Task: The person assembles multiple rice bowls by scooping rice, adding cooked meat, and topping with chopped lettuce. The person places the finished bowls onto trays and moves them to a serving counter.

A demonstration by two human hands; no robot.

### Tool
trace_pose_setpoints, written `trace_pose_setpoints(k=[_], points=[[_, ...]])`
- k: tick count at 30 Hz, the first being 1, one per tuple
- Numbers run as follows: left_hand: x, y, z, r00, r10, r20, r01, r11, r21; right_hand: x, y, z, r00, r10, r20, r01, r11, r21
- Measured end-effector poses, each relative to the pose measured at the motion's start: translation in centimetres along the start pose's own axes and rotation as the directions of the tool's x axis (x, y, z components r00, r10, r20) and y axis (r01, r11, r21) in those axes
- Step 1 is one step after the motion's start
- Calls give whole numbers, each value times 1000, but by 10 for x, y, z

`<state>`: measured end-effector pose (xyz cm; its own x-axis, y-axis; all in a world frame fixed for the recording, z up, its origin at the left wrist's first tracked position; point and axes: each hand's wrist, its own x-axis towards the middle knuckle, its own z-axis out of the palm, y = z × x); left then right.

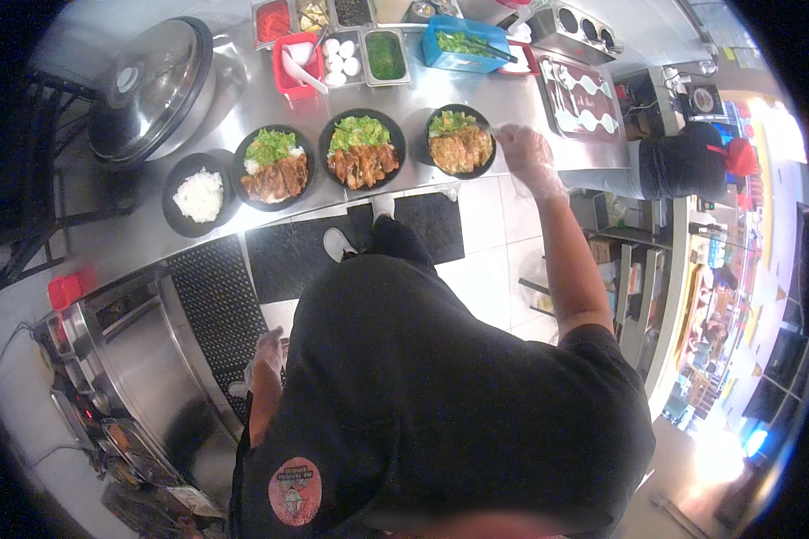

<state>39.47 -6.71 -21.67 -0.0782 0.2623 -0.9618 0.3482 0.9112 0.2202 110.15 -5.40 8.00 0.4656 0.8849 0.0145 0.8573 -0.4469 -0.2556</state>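
Steel covers the tabletop (243, 99) before us, and along its near edge we have four black bowls in a row. Our right hand (528, 157), in a thin clear glove, reaches out at the end of a nearly straight arm that runs up from our shoulder, bare from the short sleeve down; the hand hangs over the near edge of the tabletop just beside the rightmost bowl (460, 142), which holds browned meat and chopped green lettuce. The fingers are loosely curled and blurred, and something thin seems to pass between them and the bowl's rim, but we cannot tell whether they grip anything. Our left hand (265, 352), also gloved, hangs low at our side with the elbow bent, close to the black perforated mat (211, 310) on the floor and beside a steel appliance (144, 368); its fingers look relaxed and partly open, holding nothing we can see. Left of the rightmost bowl stand a middle bowl (362, 149) and a third bowl (272, 165), both with meat and lettuce, and at the left end of the row a bowl of plain white rice (200, 194). Toward the far left corner of the tabletop sits a large domed steel lid (148, 90). Along the far edge are steel trays (351, 40) of toppings, a red container (295, 65) with a white spoon, and a blue basket (463, 43) of greens.
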Motion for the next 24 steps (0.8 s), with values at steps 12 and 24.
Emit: trace_pose_setpoints(k=[12,24], points=[[26,84,-19,967,200,156,-180,974,-134,-45,14,31,967,226,114,-218,973,-82],[14,43,5,990,131,45,-116,963,-244,16,-9,-24,979,176,99,-175,984,-20]])
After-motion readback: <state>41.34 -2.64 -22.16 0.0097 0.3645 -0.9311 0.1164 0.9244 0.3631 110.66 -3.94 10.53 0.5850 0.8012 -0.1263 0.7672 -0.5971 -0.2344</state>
